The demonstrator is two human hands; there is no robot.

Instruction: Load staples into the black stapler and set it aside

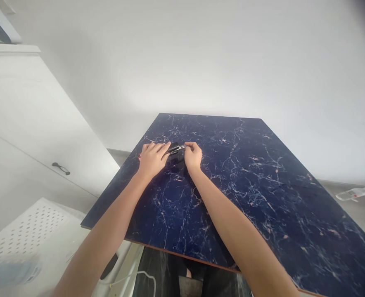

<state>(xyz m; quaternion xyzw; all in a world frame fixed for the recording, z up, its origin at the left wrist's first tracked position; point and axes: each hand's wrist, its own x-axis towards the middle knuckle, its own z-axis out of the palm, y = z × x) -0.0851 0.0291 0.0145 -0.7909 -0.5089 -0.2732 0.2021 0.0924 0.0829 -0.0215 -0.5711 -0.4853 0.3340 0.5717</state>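
My left hand (154, 157) lies over a black stapler (174, 147), its fingers wrapped round the body. A silver metal part shows at the stapler's right end. There my right hand (193, 155) is closed, with thumb and forefinger pinched at the metal tip. Whether a small piece is between those fingertips is hidden. A bit of red (139, 156) shows at the left edge of my left hand. Both hands are above the far left part of a dark blue marble-patterned table (250, 181).
A white cabinet (30, 107) with a dark handle (61, 168) stands at the left. Below it is a white perforated surface (30, 225). A white cable (145, 273) hangs by the table's front edge. On the floor at right lies a clear plastic bottle (354, 193). A white wall rises behind.
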